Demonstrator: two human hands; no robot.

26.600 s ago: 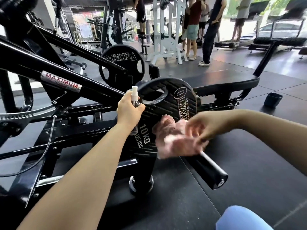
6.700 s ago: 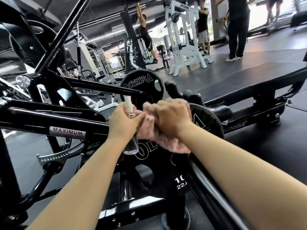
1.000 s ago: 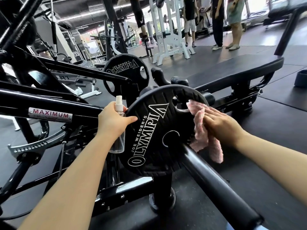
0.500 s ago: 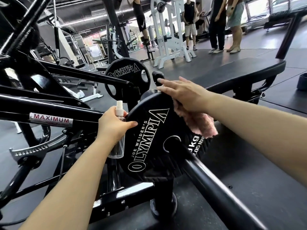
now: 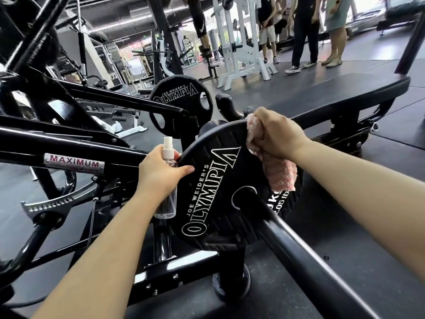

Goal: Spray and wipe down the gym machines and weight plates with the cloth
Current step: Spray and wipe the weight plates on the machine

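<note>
Left hand: the left hand [image 5: 161, 173] has its fingers wrapped round a clear spray bottle [image 5: 167, 180], held upright, thumb resting on the left edge of the near weight plate [image 5: 220, 194].
Right hand: the right hand [image 5: 277, 133] has its fingers closed on a pink cloth [image 5: 279, 173], pressing it over the plate's upper right rim; the cloth's loose end hangs down the plate's face.
Near plate: black, lettered OLYMPIA, on the machine's black bar [image 5: 299, 252].
Far plate: a second plate [image 5: 181, 107] hangs behind, on the frame [image 5: 69, 146] labelled MAXIMUM.
Background: people [image 5: 303, 31] stand by a white rack [image 5: 239, 42].
</note>
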